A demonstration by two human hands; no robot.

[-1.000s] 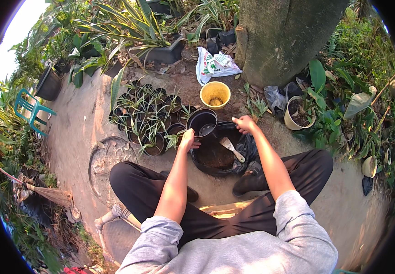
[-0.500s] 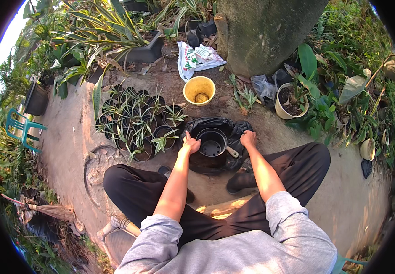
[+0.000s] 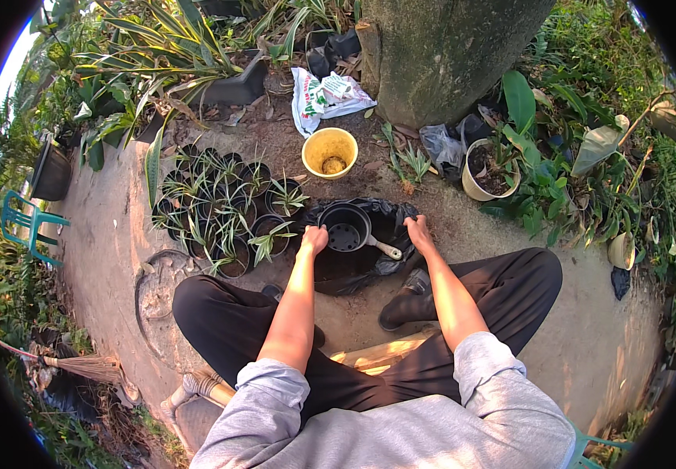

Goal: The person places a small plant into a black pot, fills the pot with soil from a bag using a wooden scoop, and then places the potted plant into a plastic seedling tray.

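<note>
Green chair (image 3: 34, 225) far left; straw broom (image 3: 87, 366) lower left; tree trunk (image 3: 447, 62) top; dark planter (image 3: 238, 84) left of trunk.

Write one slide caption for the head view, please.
Left hand and right hand at a black bag, empty pot between them.

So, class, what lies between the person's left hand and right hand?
In the head view, a round black pot and a tool's pale handle lie between left hand and right hand, over the black plastic bag.

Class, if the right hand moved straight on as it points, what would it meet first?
The right hand would probably meet the crumpled black plastic bag, which it seems to touch; depth is unclear.
</note>
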